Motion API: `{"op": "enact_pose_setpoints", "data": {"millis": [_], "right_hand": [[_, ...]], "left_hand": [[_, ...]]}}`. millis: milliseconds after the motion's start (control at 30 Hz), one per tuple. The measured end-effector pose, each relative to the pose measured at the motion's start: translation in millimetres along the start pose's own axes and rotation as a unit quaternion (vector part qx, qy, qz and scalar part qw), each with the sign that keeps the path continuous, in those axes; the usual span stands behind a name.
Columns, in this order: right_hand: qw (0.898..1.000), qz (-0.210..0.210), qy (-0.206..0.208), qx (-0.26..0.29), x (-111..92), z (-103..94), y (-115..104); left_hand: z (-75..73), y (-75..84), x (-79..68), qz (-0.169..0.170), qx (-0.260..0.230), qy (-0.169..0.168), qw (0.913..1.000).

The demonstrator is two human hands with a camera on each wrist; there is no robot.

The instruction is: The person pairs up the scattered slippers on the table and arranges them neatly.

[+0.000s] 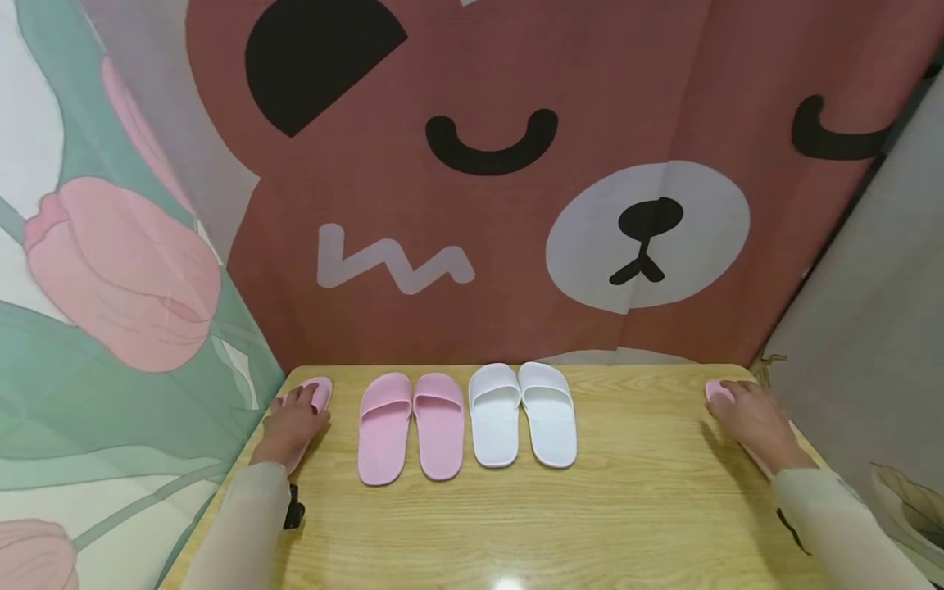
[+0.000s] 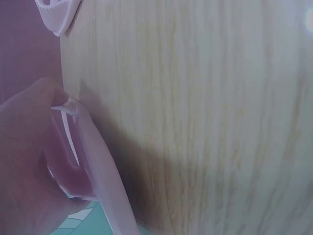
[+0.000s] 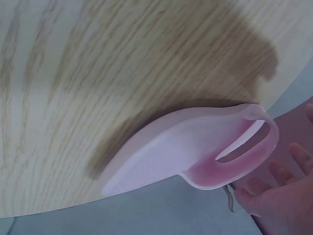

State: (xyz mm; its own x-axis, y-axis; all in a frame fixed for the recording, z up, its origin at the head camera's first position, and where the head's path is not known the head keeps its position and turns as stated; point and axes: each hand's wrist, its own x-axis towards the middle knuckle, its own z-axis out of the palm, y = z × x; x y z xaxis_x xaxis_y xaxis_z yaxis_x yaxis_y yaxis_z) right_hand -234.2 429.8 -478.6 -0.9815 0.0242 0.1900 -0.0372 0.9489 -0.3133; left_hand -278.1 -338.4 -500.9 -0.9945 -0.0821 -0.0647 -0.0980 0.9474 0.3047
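Observation:
At the table's left edge my left hand (image 1: pixel 291 430) grips a pink slipper (image 1: pixel 322 395) by its strap. The left wrist view shows the side of this slipper (image 2: pixel 105 169) close over the wood, with fingers around the strap. On the far right, my right hand (image 1: pixel 760 419) is over another pink slipper (image 1: pixel 717 391), mostly hidden by it in the head view. Seen from the right wrist, that slipper (image 3: pixel 156 154) lies along the table edge, and the loosely bent fingers (image 3: pixel 281 171) are beside its strap without gripping it.
Between the hands, a pair of pink slippers (image 1: pixel 383 447) stands left of a pair of white slippers (image 1: pixel 496 434), toes toward the back, on the wooden table (image 1: pixel 627 508). A bear-print curtain (image 1: pixel 516 319) hangs behind, and a tulip-print cloth (image 1: pixel 125 279) borders the left side.

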Motion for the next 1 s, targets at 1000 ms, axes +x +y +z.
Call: {"op": "enact_pose_setpoints", "data": {"millis": [1000], "right_hand": [[0.999, 0.004, -0.05, 0.006, 5.5, 9.6, 47.5]], "left_hand": [[1.2, 4.4, 1.0, -0.004, 0.004, 0.018, 0.9998]]}}
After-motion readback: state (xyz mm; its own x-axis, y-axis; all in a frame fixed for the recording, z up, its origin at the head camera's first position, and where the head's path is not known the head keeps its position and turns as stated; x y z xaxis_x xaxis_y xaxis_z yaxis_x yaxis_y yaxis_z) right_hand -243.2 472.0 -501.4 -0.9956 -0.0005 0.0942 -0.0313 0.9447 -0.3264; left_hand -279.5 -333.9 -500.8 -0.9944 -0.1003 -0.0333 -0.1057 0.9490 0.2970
